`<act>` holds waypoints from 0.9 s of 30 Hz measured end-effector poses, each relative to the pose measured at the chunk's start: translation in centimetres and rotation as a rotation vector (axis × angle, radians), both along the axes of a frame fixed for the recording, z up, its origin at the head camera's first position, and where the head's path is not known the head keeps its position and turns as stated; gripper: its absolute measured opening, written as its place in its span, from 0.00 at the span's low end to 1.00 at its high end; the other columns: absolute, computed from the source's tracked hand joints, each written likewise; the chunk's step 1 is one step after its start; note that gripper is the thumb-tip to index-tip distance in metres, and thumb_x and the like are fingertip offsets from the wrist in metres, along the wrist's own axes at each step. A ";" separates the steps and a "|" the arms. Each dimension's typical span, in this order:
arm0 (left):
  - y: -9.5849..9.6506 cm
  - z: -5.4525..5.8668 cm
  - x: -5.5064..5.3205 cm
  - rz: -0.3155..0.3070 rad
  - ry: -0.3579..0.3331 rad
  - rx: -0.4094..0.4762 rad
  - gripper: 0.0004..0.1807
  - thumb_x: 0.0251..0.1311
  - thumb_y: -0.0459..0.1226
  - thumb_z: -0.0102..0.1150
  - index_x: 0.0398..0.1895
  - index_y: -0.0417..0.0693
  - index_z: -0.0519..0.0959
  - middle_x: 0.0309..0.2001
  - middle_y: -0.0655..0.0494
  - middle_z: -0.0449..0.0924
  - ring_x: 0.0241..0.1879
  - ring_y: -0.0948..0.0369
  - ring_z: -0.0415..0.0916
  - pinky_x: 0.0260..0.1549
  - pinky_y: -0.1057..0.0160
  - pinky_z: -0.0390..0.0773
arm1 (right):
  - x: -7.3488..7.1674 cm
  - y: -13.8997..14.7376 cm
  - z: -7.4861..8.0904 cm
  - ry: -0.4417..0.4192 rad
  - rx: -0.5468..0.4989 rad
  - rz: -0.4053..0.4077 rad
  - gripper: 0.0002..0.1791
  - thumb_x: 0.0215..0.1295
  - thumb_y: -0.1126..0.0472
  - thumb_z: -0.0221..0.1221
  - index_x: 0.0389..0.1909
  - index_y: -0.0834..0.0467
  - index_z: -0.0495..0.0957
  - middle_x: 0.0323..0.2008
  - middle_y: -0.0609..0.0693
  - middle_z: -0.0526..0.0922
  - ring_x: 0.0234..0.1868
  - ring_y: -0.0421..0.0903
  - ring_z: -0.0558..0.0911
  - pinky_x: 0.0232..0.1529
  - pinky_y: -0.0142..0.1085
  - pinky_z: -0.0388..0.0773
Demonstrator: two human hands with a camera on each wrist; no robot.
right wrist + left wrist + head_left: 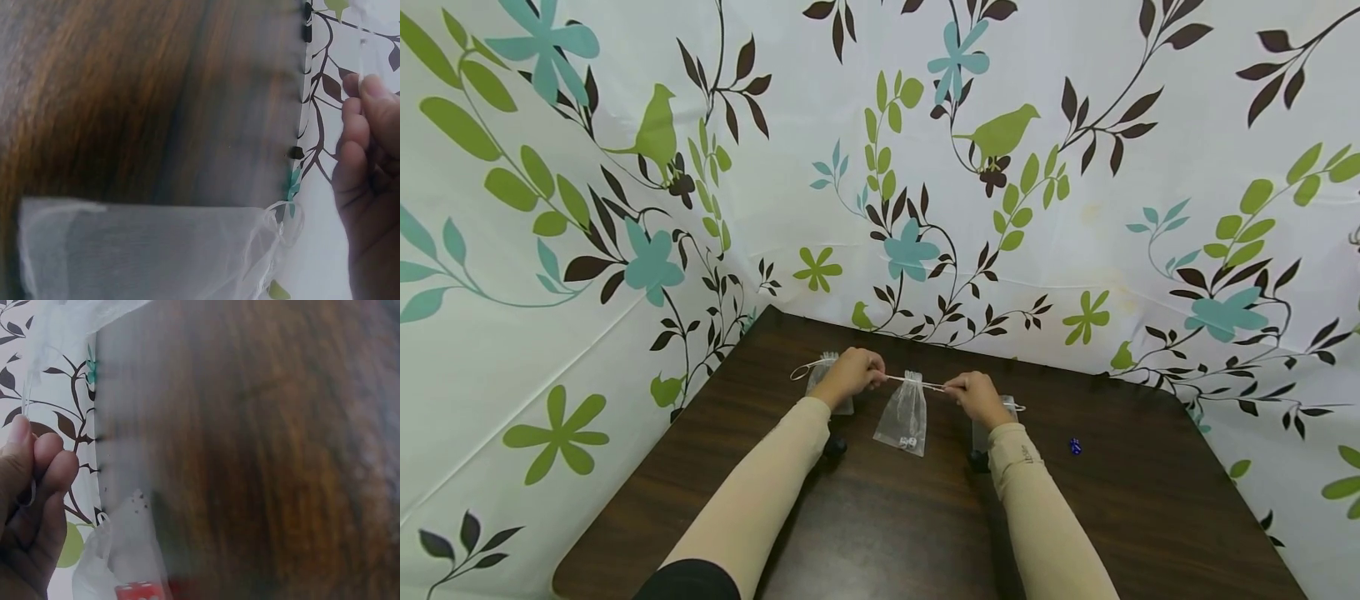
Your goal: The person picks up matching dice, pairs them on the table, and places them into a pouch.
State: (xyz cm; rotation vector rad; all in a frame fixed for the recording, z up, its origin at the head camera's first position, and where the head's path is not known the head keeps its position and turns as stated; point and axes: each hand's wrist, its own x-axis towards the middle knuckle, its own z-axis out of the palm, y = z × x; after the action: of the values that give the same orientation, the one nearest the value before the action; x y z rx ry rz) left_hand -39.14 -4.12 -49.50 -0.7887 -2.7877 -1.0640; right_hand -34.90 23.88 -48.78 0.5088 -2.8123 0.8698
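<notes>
A sheer white drawstring pouch (898, 412) hangs or stands between the hands, its neck gathered, with small white dice (908, 442) at the bottom. My left hand (852, 372) pinches one end of its white drawstring (934, 385), and my right hand (977, 397) pinches the other, the cord stretched taut between them. Behind the left hand lies a second sheer pouch (820, 377); a red die (140, 591) shows in it in the left wrist view. A third pouch (156, 250) lies beside the right hand, partly hidden by it in the head view.
A small cluster of blue dice (1075, 446) lies on the dark wooden table (887, 533), right of the right forearm. A patterned cloth (1037, 233) with leaves and birds rises along the table's far and left edges.
</notes>
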 end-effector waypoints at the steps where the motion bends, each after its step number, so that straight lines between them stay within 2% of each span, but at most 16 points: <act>1: 0.0 0.0 0.0 0.004 -0.005 -0.005 0.07 0.65 0.39 0.67 0.29 0.48 0.84 0.23 0.60 0.83 0.23 0.64 0.79 0.26 0.66 0.76 | 0.0 0.0 0.0 -0.008 0.002 0.004 0.06 0.65 0.70 0.65 0.40 0.67 0.88 0.33 0.57 0.86 0.26 0.44 0.82 0.31 0.39 0.81; 5: 0.0 0.1 0.2 0.024 0.000 -0.039 0.08 0.65 0.41 0.67 0.31 0.48 0.86 0.25 0.57 0.84 0.24 0.64 0.76 0.27 0.63 0.76 | 0.0 -0.1 0.0 -0.053 0.011 0.003 0.08 0.67 0.71 0.63 0.44 0.69 0.86 0.36 0.60 0.86 0.28 0.46 0.83 0.32 0.40 0.81; 13: 0.1 0.3 0.4 0.061 0.039 -0.151 0.05 0.66 0.45 0.67 0.34 0.57 0.87 0.37 0.62 0.86 0.33 0.65 0.79 0.38 0.59 0.79 | 0.2 -0.4 0.1 -0.084 0.019 -0.018 0.11 0.68 0.71 0.62 0.49 0.68 0.85 0.39 0.60 0.87 0.32 0.47 0.85 0.35 0.41 0.81; 18: 0.2 -0.2 0.6 0.069 0.054 -0.224 0.06 0.67 0.46 0.65 0.39 0.58 0.88 0.39 0.62 0.87 0.32 0.64 0.79 0.36 0.58 0.79 | 0.5 -0.4 0.0 -0.128 -0.003 -0.038 0.13 0.68 0.71 0.62 0.52 0.68 0.84 0.43 0.61 0.87 0.37 0.50 0.86 0.38 0.42 0.82; 22: 0.4 -0.3 0.7 0.088 0.071 -0.267 0.09 0.68 0.48 0.64 0.45 0.59 0.88 0.43 0.62 0.87 0.38 0.62 0.82 0.41 0.56 0.80 | 0.6 -0.3 -0.1 -0.147 -0.009 -0.037 0.13 0.69 0.71 0.61 0.53 0.68 0.83 0.45 0.62 0.86 0.37 0.50 0.86 0.38 0.42 0.82; 27: 0.4 0.3 0.8 0.096 0.076 -0.229 0.09 0.70 0.43 0.63 0.48 0.53 0.87 0.48 0.56 0.86 0.47 0.55 0.82 0.47 0.51 0.80 | 0.6 -0.1 -0.3 -0.142 0.004 -0.039 0.14 0.70 0.71 0.60 0.54 0.69 0.82 0.44 0.61 0.87 0.36 0.49 0.85 0.36 0.41 0.81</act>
State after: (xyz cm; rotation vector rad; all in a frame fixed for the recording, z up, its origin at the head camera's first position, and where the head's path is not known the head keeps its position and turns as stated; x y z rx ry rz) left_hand -38.37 -3.74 -49.19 -0.6890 -2.8826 -0.6931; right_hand -34.33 23.82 -49.10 0.4064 -2.9414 0.9275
